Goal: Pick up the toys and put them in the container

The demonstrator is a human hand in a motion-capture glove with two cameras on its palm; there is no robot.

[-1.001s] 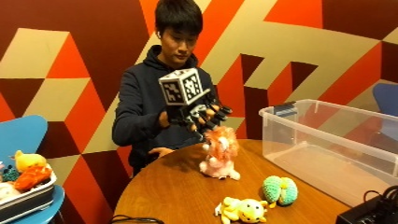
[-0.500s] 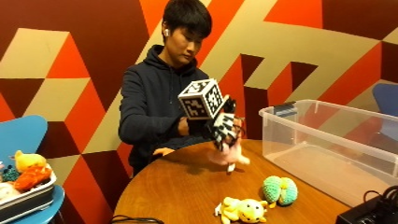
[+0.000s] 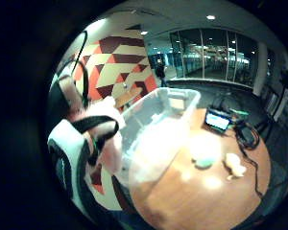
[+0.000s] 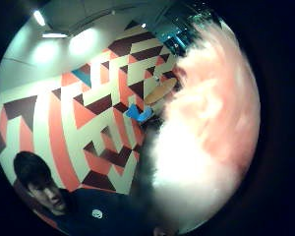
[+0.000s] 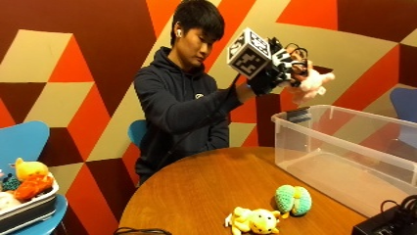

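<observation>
Pink plush toy (image 5: 312, 82), held in the gloved right hand (image 5: 277, 68) above the near corner of the clear container (image 5: 338, 156): its upper body is hidden behind the fingers. In the thumb-side palm view the toy (image 4: 206, 123) is a blurred pink-and-white mass. The container's far end, the black device (image 5: 391, 226) and the side tray (image 5: 26, 210) are cut off by the outside view's edges.

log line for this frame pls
phase: carry | right hand grips pink plush toy, raised beside clear container | on table: yellow toy, green toy
</observation>
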